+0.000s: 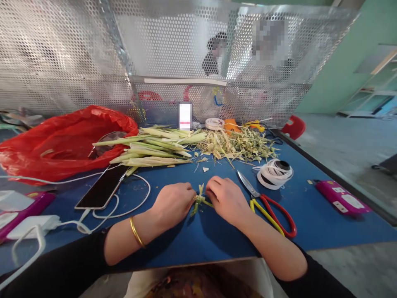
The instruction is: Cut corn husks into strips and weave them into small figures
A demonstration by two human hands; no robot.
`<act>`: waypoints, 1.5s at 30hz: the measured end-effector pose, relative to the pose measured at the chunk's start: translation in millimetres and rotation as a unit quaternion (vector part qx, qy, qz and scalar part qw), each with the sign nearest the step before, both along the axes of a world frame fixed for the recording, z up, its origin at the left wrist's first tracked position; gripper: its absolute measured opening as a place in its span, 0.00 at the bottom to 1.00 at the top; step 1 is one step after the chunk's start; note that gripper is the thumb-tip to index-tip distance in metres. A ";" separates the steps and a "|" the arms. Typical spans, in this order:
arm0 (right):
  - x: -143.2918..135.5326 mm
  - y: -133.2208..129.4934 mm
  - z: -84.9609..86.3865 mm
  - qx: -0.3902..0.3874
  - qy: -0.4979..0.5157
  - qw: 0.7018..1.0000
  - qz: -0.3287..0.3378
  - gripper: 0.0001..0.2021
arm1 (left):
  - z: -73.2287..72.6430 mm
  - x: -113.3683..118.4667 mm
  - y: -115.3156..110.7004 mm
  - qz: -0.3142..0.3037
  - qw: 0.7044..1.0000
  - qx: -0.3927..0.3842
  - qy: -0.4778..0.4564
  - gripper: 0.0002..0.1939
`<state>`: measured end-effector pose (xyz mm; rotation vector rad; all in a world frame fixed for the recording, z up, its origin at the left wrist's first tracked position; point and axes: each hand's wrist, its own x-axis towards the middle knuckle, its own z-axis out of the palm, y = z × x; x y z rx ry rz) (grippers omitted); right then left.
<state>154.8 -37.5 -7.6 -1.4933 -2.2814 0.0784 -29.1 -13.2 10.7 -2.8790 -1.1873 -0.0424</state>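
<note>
A small green and pale plaited piece of leaf strips [200, 198] is between my two hands, just above the blue table. My left hand [175, 202], below a gold bangle, has its fingers pinched on the piece's left side. On the other side my right hand [228, 200] is closed with its fingertips on a green strip of the same piece. Scissors with one red and one yellow handle [259, 198] lie beside my right hand. Beyond the hands are a pile of long pale green leaves [151, 147] and a heap of small trimmed scraps [238, 145].
On the left are a red plastic bag [62, 145], a tablet [102, 188] and white cables. A roll of white cord [274, 174] and a magenta box [341, 198] stand right. Perforated metal panels [173, 45] rise behind, with people beyond.
</note>
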 end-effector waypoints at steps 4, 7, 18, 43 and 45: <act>-4.8 -3.4 -3.8 0.042 -0.062 0.995 0.070 0.09 | -0.7 5.1 1.5 -0.047 0.998 0.015 0.046 0.11; -6.3 -6.0 -8.7 0.031 -0.073 0.993 0.085 0.08 | 0.4 4.9 3.5 -0.057 0.997 -0.005 0.053 0.11; -3.1 -6.7 -16.5 -0.021 0.002 0.999 0.050 0.07 | -0.6 -7.4 29.8 0.004 0.988 -0.136 -0.076 0.12; -2.1 -3.1 -7.8 -0.141 0.167 0.976 0.020 0.07 | -10.8 -3.2 44.8 0.181 0.632 -0.657 -0.370 0.11; -2.0 -2.1 -8.2 -0.150 0.173 0.973 0.022 0.07 | -10.8 -3.3 44.4 0.187 0.635 -0.655 -0.365 0.12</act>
